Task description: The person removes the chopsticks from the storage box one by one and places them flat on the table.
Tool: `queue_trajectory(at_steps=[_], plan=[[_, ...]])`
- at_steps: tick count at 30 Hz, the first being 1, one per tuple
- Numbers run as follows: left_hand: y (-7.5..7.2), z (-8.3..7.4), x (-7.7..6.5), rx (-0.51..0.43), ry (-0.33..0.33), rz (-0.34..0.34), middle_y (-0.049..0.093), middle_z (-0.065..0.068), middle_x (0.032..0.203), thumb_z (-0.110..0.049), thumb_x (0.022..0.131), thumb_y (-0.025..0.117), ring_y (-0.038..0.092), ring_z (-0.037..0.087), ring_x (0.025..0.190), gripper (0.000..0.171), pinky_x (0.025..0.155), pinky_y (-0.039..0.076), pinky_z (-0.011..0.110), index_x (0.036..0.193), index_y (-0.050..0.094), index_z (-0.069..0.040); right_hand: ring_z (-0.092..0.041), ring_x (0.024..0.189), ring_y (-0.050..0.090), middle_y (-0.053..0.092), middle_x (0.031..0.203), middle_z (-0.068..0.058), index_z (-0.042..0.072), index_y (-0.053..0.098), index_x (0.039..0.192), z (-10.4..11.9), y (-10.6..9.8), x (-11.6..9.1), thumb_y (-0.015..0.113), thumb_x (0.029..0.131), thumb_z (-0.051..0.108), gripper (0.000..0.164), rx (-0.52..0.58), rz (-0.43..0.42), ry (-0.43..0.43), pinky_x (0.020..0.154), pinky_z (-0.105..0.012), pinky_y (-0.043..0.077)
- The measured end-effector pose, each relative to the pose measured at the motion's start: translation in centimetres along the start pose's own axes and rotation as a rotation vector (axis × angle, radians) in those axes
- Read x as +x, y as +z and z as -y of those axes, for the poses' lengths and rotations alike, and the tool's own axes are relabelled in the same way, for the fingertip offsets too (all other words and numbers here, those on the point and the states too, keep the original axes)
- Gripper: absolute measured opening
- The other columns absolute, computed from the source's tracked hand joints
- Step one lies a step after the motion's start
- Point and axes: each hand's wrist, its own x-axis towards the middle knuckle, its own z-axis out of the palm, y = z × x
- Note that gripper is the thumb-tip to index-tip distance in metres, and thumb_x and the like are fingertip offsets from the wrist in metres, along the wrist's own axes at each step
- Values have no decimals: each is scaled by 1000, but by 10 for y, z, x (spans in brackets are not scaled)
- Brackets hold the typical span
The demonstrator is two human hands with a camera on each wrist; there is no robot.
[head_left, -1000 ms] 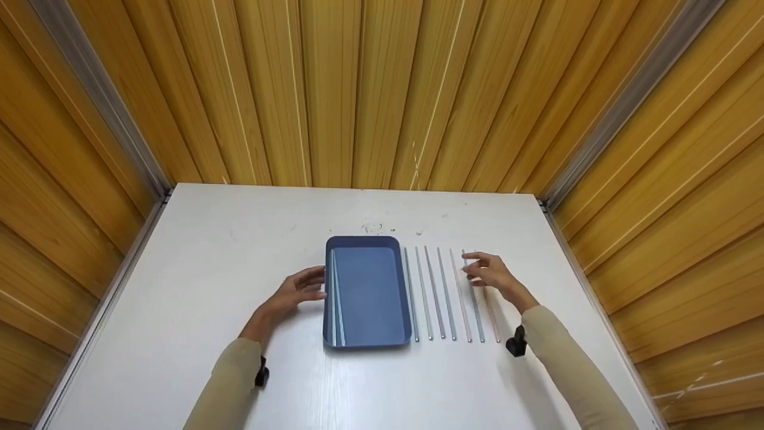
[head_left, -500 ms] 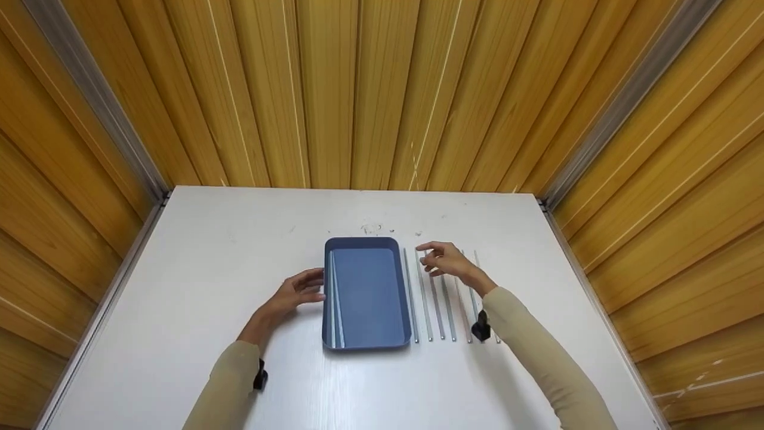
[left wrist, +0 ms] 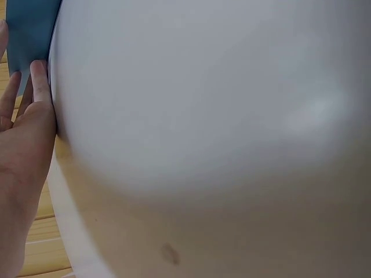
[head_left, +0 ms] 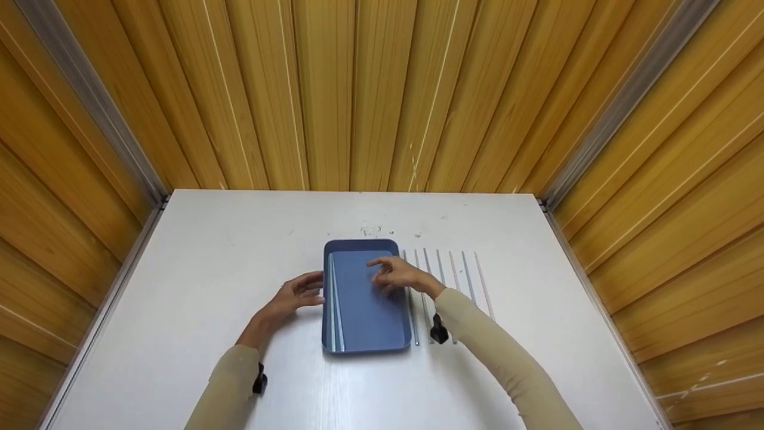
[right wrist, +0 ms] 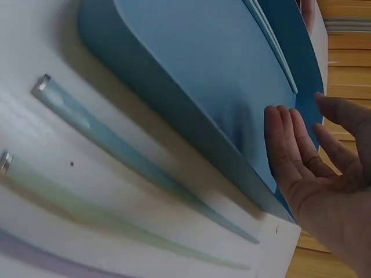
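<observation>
A blue rectangular tray (head_left: 370,331) lies on the table, with thin pale sticks (head_left: 338,310) along its left inner side. My left hand (head_left: 293,297) rests at the tray's left wall, fingers extended and touching it. Over the right half of the tray hovers my right hand (head_left: 401,276); its fingers are loosely bent, and the right wrist view shows nothing between them. Right of the tray lie several thin sticks in a row, partly covered by my right forearm. Among them, a translucent blue stick (right wrist: 116,136) with a silvery end is nearest the tray, then a pale green stick (right wrist: 104,214).
The white table (head_left: 233,239) is bounded by yellow wood-patterned walls (head_left: 334,95) at the back and sides. Small dark marks (head_left: 371,230) show on the tabletop behind the tray. A black wrist device (head_left: 439,329) sits at each sleeve.
My right hand has moved left from above the right-hand sticks, across the row, to above the tray. My left hand and the tray have stayed in place.
</observation>
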Motion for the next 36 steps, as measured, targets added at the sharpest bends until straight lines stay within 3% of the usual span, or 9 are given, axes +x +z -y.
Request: queue_trajectory(at_steps=[4, 7, 11, 15, 19, 23, 30, 36], plan=[[2, 0, -1, 16, -9, -14, 48, 24, 153, -9, 92, 75, 44, 39, 145, 72, 117, 46, 34, 155, 41, -3, -24, 96, 69, 66, 108, -18, -5, 46, 148, -10, 23, 22, 67, 93, -5, 58, 70, 55, 32, 91, -38, 64], [5, 1, 0, 11, -15, -5, 48, 24, 154, -9, 93, 75, 43, 39, 146, 72, 119, 45, 38, 155, 40, -4, -10, 84, 61, 62, 102, -10, -5, 48, 146, -16, 33, 32, 75, 87, -4, 65, 49, 51, 25, 80, -23, 62], [6, 3, 1, -9, 2, 14, 45, 27, 155, -7, 94, 73, 40, 43, 147, 73, 119, 45, 36, 156, 36, -1, -13, 83, 56, 55, 100, -9, -3, 50, 146, -14, 40, 38, 80, 81, -4, 72, -9, 45, 27, 69, -24, 62], [5, 4, 1, -22, 20, 21, 44, 29, 154, -4, 93, 73, 39, 45, 147, 74, 114, 49, 29, 156, 35, 2, -16, 87, 54, 51, 98, -6, -1, 50, 146, -10, 45, 41, 86, 78, 3, 77, -131, 42, 12, 67, -29, 64], [3, 4, 0, -13, 28, 22, 44, 29, 154, -4, 93, 72, 40, 45, 146, 73, 112, 51, 28, 156, 36, 2, -17, 92, 53, 58, 102, -14, -2, 50, 146, -7, 51, 42, 88, 79, 12, 79, -301, 11, -54, 80, -28, 59], [2, 4, 0, 2, 36, 23, 43, 29, 155, -5, 94, 72, 39, 45, 147, 72, 116, 48, 32, 156, 35, 2, -18, 94, 52, 62, 107, -21, -4, 50, 146, -3, 58, 42, 87, 81, 20, 78, -398, -32, -80, 88, -30, 51], [3, 2, 0, 22, 24, 24, 44, 27, 156, -7, 95, 72, 40, 43, 147, 72, 114, 49, 30, 156, 36, -1, -22, 104, 51, 60, 115, -19, 4, 52, 145, 6, 68, 37, 92, 76, 27, 83, -424, -115, -27, 94, -38, 53], [3, 3, -1, 28, 31, 16, 44, 26, 155, -7, 94, 72, 41, 42, 146, 71, 115, 48, 29, 156, 37, -1, -26, 91, 62, 53, 124, -22, 9, 51, 146, 8, 72, 36, 91, 78, 18, 80, -311, -122, 71, 65, -36, 66]])
